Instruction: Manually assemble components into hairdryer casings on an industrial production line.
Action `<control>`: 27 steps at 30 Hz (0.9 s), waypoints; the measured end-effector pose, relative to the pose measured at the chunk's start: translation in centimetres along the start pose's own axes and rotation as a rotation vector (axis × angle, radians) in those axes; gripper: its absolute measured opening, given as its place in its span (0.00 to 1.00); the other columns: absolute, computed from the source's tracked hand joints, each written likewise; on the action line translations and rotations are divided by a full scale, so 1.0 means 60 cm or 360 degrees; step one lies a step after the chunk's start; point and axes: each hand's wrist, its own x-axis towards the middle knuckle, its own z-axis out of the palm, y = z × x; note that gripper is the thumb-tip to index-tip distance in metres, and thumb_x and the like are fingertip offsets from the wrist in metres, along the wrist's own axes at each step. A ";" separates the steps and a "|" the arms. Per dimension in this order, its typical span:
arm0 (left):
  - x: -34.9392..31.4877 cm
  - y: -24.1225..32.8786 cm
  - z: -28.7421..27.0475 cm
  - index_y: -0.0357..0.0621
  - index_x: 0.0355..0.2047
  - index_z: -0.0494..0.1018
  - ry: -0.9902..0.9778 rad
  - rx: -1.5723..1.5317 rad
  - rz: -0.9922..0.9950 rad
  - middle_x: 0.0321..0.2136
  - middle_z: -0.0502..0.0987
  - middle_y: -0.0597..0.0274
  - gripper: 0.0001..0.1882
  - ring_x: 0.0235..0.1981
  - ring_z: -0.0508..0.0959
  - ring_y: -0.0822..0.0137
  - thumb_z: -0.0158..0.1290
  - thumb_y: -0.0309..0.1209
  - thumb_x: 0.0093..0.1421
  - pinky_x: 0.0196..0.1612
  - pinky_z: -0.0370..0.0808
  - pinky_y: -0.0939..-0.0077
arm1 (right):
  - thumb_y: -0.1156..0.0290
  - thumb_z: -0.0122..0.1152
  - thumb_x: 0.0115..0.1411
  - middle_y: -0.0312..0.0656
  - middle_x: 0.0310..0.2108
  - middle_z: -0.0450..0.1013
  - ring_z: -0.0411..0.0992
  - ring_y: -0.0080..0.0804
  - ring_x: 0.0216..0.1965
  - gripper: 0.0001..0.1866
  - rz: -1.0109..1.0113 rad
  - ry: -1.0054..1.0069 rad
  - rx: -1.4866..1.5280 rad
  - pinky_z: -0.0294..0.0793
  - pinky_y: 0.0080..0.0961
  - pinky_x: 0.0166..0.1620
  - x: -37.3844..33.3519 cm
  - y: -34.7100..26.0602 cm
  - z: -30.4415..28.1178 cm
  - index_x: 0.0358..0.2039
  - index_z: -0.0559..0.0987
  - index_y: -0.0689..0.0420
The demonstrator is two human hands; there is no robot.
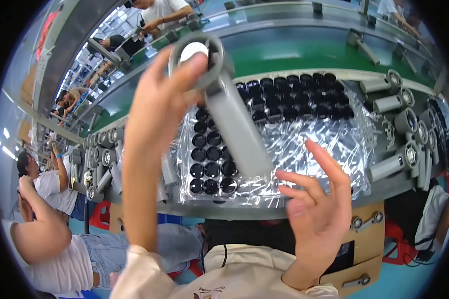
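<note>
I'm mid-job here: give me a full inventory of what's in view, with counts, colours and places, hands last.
Held housing: one, grey with a white disc, above the film
Round caps: dozens, glossy black, in rows on the film
Plastic film: clear, on the worktable
Worktable: one, grey, before the person
Right-side housings: several, grey, right of the film
Left-side housings: several, grey, left of the film
Conveyor belt: green, beyond the worktable
Cardboard: brown, lower right, a few grey housings on it
Stools: at least two, red, lower left and right
Co-workers: several, left and top
Left hand: one, gripping the held housing
Right hand: one, open, near its handle end
</note>
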 end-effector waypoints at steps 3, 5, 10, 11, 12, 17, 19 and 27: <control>0.200 0.010 -0.075 0.32 0.49 0.63 -0.0187 0.0445 0.0052 0.40 0.74 0.55 0.30 0.42 0.75 0.65 0.60 0.36 0.52 0.40 0.75 0.70 | 0.84 0.56 0.50 0.53 0.54 0.59 0.73 0.36 0.41 0.26 -0.0059 -0.0135 0.0002 0.74 0.22 0.40 0.004 -0.013 -0.017 0.52 0.65 0.64; 0.322 -0.041 -0.082 0.34 0.50 0.62 0.0070 0.0538 -0.0009 0.39 0.74 0.53 0.32 0.40 0.75 0.63 0.64 0.33 0.48 0.38 0.76 0.66 | 0.84 0.55 0.51 0.53 0.52 0.61 0.74 0.35 0.38 0.24 -0.0085 -0.0074 -0.0007 0.74 0.22 0.39 0.011 -0.017 -0.021 0.50 0.66 0.65; 0.508 -0.230 -0.118 0.41 0.44 0.69 0.0144 0.0630 -0.0135 0.35 0.76 0.57 0.29 0.30 0.78 0.62 0.67 0.30 0.41 0.26 0.78 0.64 | 0.84 0.55 0.50 0.52 0.49 0.64 0.73 0.32 0.34 0.20 -0.0127 0.0115 -0.0347 0.73 0.20 0.37 0.016 -0.038 -0.078 0.47 0.69 0.66; 0.519 -0.262 -0.105 0.43 0.44 0.69 0.0203 0.0596 -0.0269 0.35 0.76 0.57 0.28 0.30 0.78 0.63 0.67 0.31 0.41 0.27 0.78 0.66 | 0.83 0.54 0.50 0.51 0.49 0.64 0.73 0.31 0.33 0.20 -0.0120 0.0207 -0.0449 0.73 0.20 0.37 0.011 -0.043 -0.100 0.46 0.69 0.66; 0.517 -0.289 -0.067 0.44 0.45 0.70 0.0108 0.0672 -0.0254 0.34 0.76 0.58 0.28 0.30 0.78 0.64 0.67 0.32 0.42 0.27 0.77 0.68 | 0.80 0.50 0.54 0.52 0.48 0.64 0.73 0.28 0.32 0.17 -0.0150 0.0284 -0.0645 0.72 0.19 0.36 0.006 -0.043 -0.122 0.46 0.69 0.66; 0.499 -0.332 -0.099 0.41 0.46 0.69 0.0109 0.0767 -0.0380 0.34 0.76 0.56 0.25 0.37 0.76 0.65 0.62 0.35 0.49 0.34 0.77 0.66 | 0.83 0.50 0.53 0.48 0.41 0.68 0.73 0.26 0.30 0.14 -0.0129 0.0381 -0.0854 0.71 0.17 0.34 -0.007 -0.054 -0.186 0.42 0.71 0.66; 0.500 -0.347 -0.115 0.39 0.47 0.68 0.0077 0.0748 -0.0359 0.38 0.74 0.54 0.25 0.37 0.76 0.63 0.60 0.37 0.51 0.33 0.78 0.67 | 0.83 0.51 0.53 0.47 0.36 0.70 0.73 0.25 0.29 0.12 -0.0149 0.0373 -0.0937 0.71 0.17 0.31 -0.005 -0.069 -0.199 0.40 0.72 0.66; 0.437 -0.272 -0.131 0.33 0.50 0.65 -0.0012 0.2088 0.0225 0.41 0.73 0.47 0.31 0.39 0.76 0.62 0.53 0.46 0.55 0.33 0.77 0.71 | 0.70 0.51 0.59 0.35 0.14 0.68 0.66 0.17 0.15 0.11 -0.0361 -0.0292 -0.1837 0.62 0.15 0.20 0.265 -0.116 -0.202 0.31 0.77 0.65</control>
